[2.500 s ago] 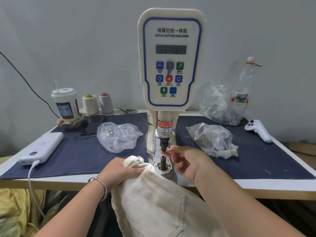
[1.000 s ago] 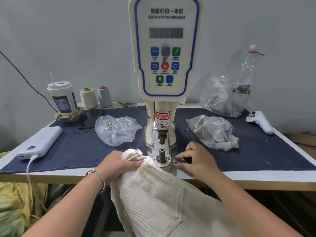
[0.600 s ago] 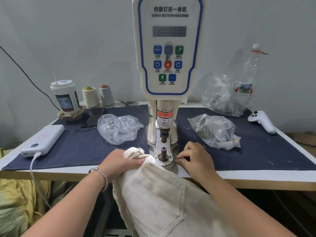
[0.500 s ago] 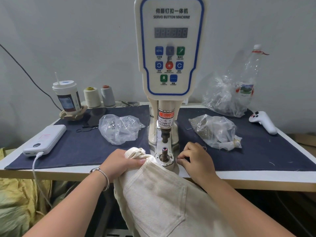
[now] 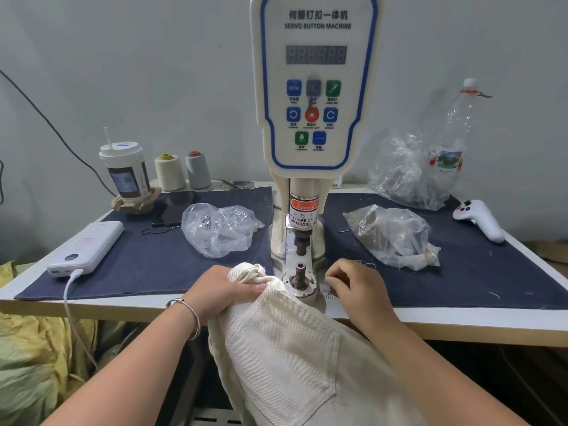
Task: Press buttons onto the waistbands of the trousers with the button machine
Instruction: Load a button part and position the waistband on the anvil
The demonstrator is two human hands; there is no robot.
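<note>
Two hands are at work at the foot of the tall cream servo button machine with a blue-bordered control panel (image 5: 316, 87). We find the left hand (image 5: 219, 289) clenched round a bunched fold of the cream twill trousers (image 5: 285, 358), thumb pressed on the fabric just left of the dark metal lower die post (image 5: 300, 273). The trousers hang off the front edge of the white table (image 5: 461, 324), their upper edge gathered beside the die but not laid over it. The right hand (image 5: 359, 285) rests just right of the die base with its fingers curled under; we cannot tell whether they pinch a small part or hold nothing. The upper punch (image 5: 302, 241) stands raised and clear of the post.

In our judgement the step in hand is loading and positioning, ahead of a press. The next move calls for spreading the waistband flat over the lower die at the button mark, and drawing both hands clear of the punch before triggering. Bunched cloth under the punch would risk a crooked setting.

Two clear plastic bags, one left (image 5: 219, 229) and one right (image 5: 392, 235), lie on the navy cloth mat (image 5: 153, 262).
</note>
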